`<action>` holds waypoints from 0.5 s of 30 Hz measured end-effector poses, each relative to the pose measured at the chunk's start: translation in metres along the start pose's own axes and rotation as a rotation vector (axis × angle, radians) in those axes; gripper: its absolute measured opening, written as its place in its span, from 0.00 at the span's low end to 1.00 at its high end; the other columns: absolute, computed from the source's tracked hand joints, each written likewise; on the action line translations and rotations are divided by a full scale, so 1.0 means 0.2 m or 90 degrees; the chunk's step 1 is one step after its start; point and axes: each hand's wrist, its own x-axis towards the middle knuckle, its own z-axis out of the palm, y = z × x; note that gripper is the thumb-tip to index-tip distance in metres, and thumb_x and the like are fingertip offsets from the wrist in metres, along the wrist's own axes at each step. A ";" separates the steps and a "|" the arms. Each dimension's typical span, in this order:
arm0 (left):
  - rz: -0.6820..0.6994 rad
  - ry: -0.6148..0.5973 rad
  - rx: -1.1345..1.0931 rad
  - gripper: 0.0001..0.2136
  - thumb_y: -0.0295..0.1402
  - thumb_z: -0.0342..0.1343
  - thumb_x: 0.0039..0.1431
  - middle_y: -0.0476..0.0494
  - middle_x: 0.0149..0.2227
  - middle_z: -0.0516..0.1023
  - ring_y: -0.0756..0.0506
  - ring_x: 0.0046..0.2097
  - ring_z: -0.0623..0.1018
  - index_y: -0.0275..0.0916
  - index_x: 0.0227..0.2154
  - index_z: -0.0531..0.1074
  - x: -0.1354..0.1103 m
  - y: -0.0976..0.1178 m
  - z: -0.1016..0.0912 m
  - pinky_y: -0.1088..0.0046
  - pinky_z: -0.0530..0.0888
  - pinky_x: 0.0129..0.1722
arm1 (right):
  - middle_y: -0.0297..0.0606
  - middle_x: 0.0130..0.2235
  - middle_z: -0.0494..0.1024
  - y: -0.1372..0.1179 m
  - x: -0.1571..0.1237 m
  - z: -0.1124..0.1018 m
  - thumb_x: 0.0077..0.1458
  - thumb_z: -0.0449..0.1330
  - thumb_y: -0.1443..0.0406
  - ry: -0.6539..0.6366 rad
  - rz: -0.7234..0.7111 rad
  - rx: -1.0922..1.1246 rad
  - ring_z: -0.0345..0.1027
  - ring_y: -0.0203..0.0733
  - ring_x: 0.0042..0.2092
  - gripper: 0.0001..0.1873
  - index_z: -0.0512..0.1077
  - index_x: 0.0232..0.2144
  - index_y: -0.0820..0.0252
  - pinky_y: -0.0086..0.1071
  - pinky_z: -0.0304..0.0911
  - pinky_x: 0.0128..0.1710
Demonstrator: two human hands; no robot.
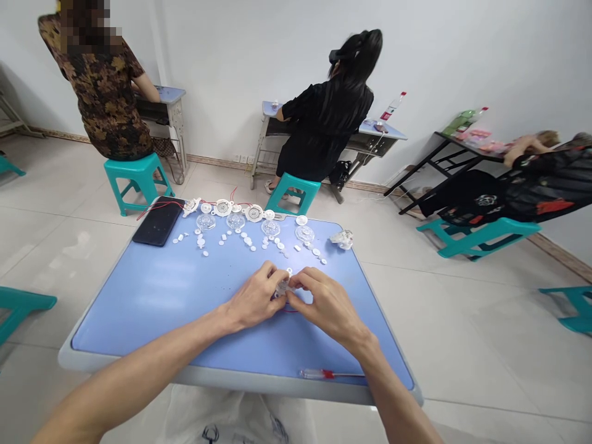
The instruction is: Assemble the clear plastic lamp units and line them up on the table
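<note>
At the middle of the blue desk, my left hand grips a small clear-and-white round plastic piece with a red wire under it. My right hand pinches at the same piece from the other side, its thumb and fingertips together; what is between those fingertips is too small to make out. Beyond my hands lie clear plastic discs, white round housings with red wires, and several little white gears. A screwdriver with a clear and red handle rests along the near edge.
A black phone lies at the desk's far left corner, and a crumpled clear bag at the far right. Ahead, people sit on green stools at other desks along the wall. Bottles stand on those desks.
</note>
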 end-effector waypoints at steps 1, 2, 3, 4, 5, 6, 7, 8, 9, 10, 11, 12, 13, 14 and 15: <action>-0.001 -0.001 0.001 0.12 0.25 0.54 0.57 0.46 0.41 0.65 0.47 0.39 0.70 0.40 0.44 0.67 0.00 0.00 0.00 0.70 0.71 0.41 | 0.38 0.37 0.76 0.00 0.00 0.00 0.57 0.57 0.65 0.002 -0.001 0.003 0.71 0.42 0.38 0.03 0.71 0.34 0.56 0.35 0.66 0.38; -0.003 -0.002 0.002 0.12 0.25 0.54 0.58 0.46 0.41 0.65 0.47 0.39 0.70 0.40 0.44 0.67 0.00 0.00 0.00 0.70 0.71 0.41 | 0.38 0.37 0.76 0.00 0.00 0.00 0.56 0.57 0.66 0.007 -0.003 0.005 0.71 0.42 0.38 0.03 0.71 0.34 0.56 0.35 0.66 0.38; -0.003 -0.001 0.002 0.12 0.25 0.54 0.58 0.46 0.41 0.65 0.47 0.39 0.70 0.40 0.44 0.67 0.00 0.00 0.00 0.70 0.71 0.41 | 0.38 0.36 0.76 0.00 0.00 0.00 0.56 0.56 0.66 0.014 -0.006 0.006 0.71 0.42 0.38 0.03 0.71 0.34 0.56 0.35 0.67 0.38; -0.003 0.000 0.003 0.12 0.25 0.54 0.58 0.46 0.41 0.65 0.47 0.39 0.70 0.40 0.44 0.67 0.00 0.00 0.00 0.70 0.71 0.41 | 0.38 0.36 0.76 0.00 0.00 0.00 0.56 0.56 0.66 0.021 -0.010 0.008 0.71 0.42 0.38 0.03 0.71 0.34 0.56 0.35 0.67 0.39; -0.002 0.001 0.003 0.12 0.25 0.54 0.58 0.46 0.41 0.65 0.46 0.39 0.70 0.41 0.44 0.67 0.00 0.00 0.00 0.70 0.71 0.41 | 0.38 0.36 0.76 0.00 0.00 0.00 0.56 0.56 0.66 0.028 -0.012 0.011 0.71 0.43 0.38 0.04 0.71 0.34 0.55 0.35 0.67 0.39; 0.000 0.002 0.003 0.12 0.25 0.54 0.58 0.46 0.41 0.65 0.46 0.39 0.70 0.41 0.45 0.67 0.00 0.00 0.00 0.70 0.71 0.41 | 0.38 0.36 0.76 0.00 0.00 0.00 0.56 0.56 0.66 0.032 -0.015 0.018 0.71 0.43 0.38 0.04 0.71 0.34 0.55 0.35 0.67 0.39; 0.002 0.002 0.004 0.12 0.26 0.54 0.58 0.46 0.41 0.65 0.46 0.39 0.70 0.41 0.45 0.67 0.00 0.00 0.00 0.70 0.71 0.41 | 0.39 0.36 0.76 0.00 0.00 0.00 0.56 0.56 0.66 0.034 -0.016 0.028 0.71 0.43 0.38 0.04 0.71 0.34 0.55 0.36 0.67 0.39; 0.003 0.004 0.006 0.12 0.26 0.54 0.58 0.45 0.41 0.65 0.46 0.39 0.70 0.41 0.45 0.67 0.00 0.00 0.00 0.70 0.71 0.42 | 0.39 0.36 0.76 0.00 0.00 0.00 0.56 0.56 0.66 0.034 -0.015 0.043 0.71 0.42 0.38 0.04 0.71 0.34 0.55 0.36 0.68 0.39; 0.005 0.005 0.008 0.12 0.26 0.54 0.59 0.45 0.41 0.65 0.46 0.39 0.71 0.41 0.46 0.67 0.00 -0.01 0.00 0.70 0.71 0.42 | 0.38 0.36 0.76 0.00 0.01 -0.01 0.56 0.56 0.66 0.033 -0.013 0.064 0.71 0.42 0.38 0.04 0.71 0.34 0.55 0.36 0.68 0.39; 0.006 0.008 0.011 0.12 0.26 0.54 0.59 0.45 0.41 0.65 0.46 0.39 0.71 0.41 0.46 0.67 0.00 -0.01 0.00 0.70 0.71 0.42 | 0.38 0.36 0.76 0.00 0.01 -0.02 0.55 0.56 0.65 0.031 -0.008 0.090 0.71 0.42 0.37 0.04 0.71 0.33 0.55 0.36 0.68 0.39; 0.005 0.011 0.012 0.13 0.26 0.54 0.59 0.45 0.42 0.65 0.46 0.39 0.71 0.41 0.46 0.66 0.00 -0.01 0.01 0.70 0.71 0.42 | 0.38 0.35 0.76 0.00 0.01 -0.02 0.55 0.56 0.65 0.030 -0.002 0.121 0.71 0.41 0.37 0.04 0.71 0.33 0.55 0.36 0.69 0.39; 0.004 0.014 0.012 0.12 0.26 0.54 0.59 0.45 0.42 0.66 0.46 0.39 0.71 0.41 0.46 0.66 0.00 -0.01 0.01 0.69 0.72 0.42 | 0.37 0.34 0.77 0.01 0.02 -0.04 0.55 0.57 0.65 0.031 0.007 0.155 0.71 0.41 0.36 0.04 0.71 0.32 0.55 0.36 0.69 0.39; 0.002 0.015 0.011 0.12 0.27 0.54 0.59 0.45 0.42 0.66 0.46 0.39 0.71 0.41 0.46 0.66 0.00 -0.01 0.00 0.69 0.72 0.41 | 0.37 0.33 0.77 0.01 0.02 -0.05 0.54 0.57 0.64 0.034 0.019 0.188 0.72 0.41 0.35 0.04 0.71 0.31 0.55 0.36 0.69 0.39; -0.001 0.016 0.008 0.12 0.27 0.54 0.59 0.45 0.42 0.66 0.46 0.39 0.71 0.41 0.46 0.66 0.00 -0.01 0.00 0.69 0.72 0.41 | 0.36 0.33 0.77 0.02 0.02 -0.06 0.54 0.57 0.63 0.037 0.033 0.217 0.72 0.41 0.35 0.04 0.72 0.31 0.56 0.36 0.70 0.39; -0.002 0.015 0.005 0.11 0.28 0.54 0.59 0.45 0.42 0.66 0.47 0.39 0.71 0.41 0.46 0.66 0.00 -0.01 0.00 0.69 0.72 0.41 | 0.36 0.32 0.78 0.03 0.03 -0.06 0.53 0.58 0.62 0.041 0.047 0.240 0.72 0.41 0.35 0.05 0.72 0.31 0.56 0.36 0.70 0.39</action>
